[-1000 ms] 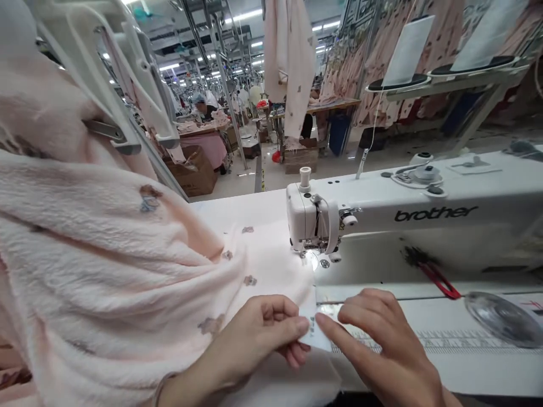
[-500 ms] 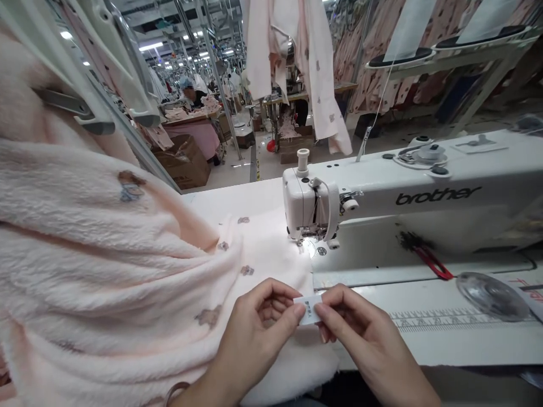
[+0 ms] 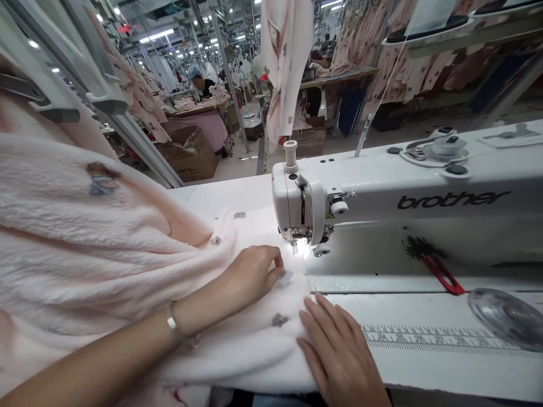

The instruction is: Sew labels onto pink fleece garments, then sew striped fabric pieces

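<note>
My left hand [image 3: 252,272] is closed, thumb and fingers pinching a small white label [image 3: 287,277] just above the pink fleece fabric [image 3: 250,350]. The label lies in front of the sewing machine's lit needle area [image 3: 303,249]; its print cannot be read now. My right hand [image 3: 339,350] is open, its fingers stretched out over the fabric's right edge by the machine bed. The fabric, printed with small brown bears, spreads in folds under my left forearm and off to the left.
The white sewing machine [image 3: 382,186] stands across the right. Red-handled thread snips [image 3: 443,275] lie on its bed, near a clear round dish [image 3: 507,316] and a printed ruler [image 3: 424,339]. Hanger clamps [image 3: 106,93] hang at upper left. A person [image 3: 203,85] sits farther back.
Both hands held the label in front of me. Now my left hand has carried it forward and left to the fabric near the needle; my right hand has let go and rests on the fabric.
</note>
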Demonstrator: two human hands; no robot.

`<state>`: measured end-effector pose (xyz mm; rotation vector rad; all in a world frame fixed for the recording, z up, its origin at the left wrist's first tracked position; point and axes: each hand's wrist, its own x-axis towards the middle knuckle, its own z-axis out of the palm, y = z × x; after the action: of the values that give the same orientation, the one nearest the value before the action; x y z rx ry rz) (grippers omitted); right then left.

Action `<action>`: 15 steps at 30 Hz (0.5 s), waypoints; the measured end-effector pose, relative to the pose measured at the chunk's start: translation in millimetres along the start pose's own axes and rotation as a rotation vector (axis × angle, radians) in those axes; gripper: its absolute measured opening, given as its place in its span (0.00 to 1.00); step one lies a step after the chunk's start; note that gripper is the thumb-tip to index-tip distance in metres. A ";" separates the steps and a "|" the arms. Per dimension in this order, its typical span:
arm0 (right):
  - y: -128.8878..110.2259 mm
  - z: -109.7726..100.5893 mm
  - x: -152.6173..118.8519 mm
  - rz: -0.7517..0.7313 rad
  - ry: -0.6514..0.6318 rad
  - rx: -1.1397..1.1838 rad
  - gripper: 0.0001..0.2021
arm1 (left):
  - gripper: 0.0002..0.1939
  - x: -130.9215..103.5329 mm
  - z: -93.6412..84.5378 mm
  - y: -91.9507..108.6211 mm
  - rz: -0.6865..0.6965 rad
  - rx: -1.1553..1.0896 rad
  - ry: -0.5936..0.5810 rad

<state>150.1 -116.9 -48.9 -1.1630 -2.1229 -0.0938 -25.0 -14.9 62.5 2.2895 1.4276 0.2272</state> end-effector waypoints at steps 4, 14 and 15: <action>5.1 -2.1 14.1 0.088 0.027 0.088 0.06 | 0.06 21.1 36.3 -18.5 0.027 -0.013 0.012; 6.9 13.7 31.3 0.243 0.034 -0.032 0.08 | 0.08 16.9 37.9 -10.0 -0.336 -0.570 -0.002; 7.3 14.0 30.1 0.237 0.039 -0.051 0.10 | 0.08 18.3 42.2 -11.2 -0.358 -0.618 -0.029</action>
<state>137.6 -85.9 -42.9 -1.4219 -1.9432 -0.0616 -10.8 -5.9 18.3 1.5156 1.4660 0.4484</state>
